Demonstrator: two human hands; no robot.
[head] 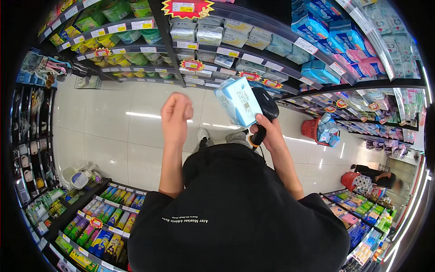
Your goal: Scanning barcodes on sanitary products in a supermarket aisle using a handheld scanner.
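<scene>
My right hand (270, 131) grips a black handheld barcode scanner (266, 102) and, with the thumb on its lower corner, a light-blue plastic-wrapped package (239, 100). Small print and a square code cover the package's upturned face. The scanner's head lies at the package's right side, and a cable runs down from its handle. To the left, apart from both things, my left hand (176, 108) is raised with its fingers curled in, slightly blurred; nothing shows in it.
Ahead stand shelves of wrapped packs (210, 34) with price tags. A red basket (310, 131) of blue packages rests on the tiled floor (142, 136) at right. Farther right, a person (377, 175) is near another red basket (348, 180). Spray cans (100, 243) fill shelves behind left.
</scene>
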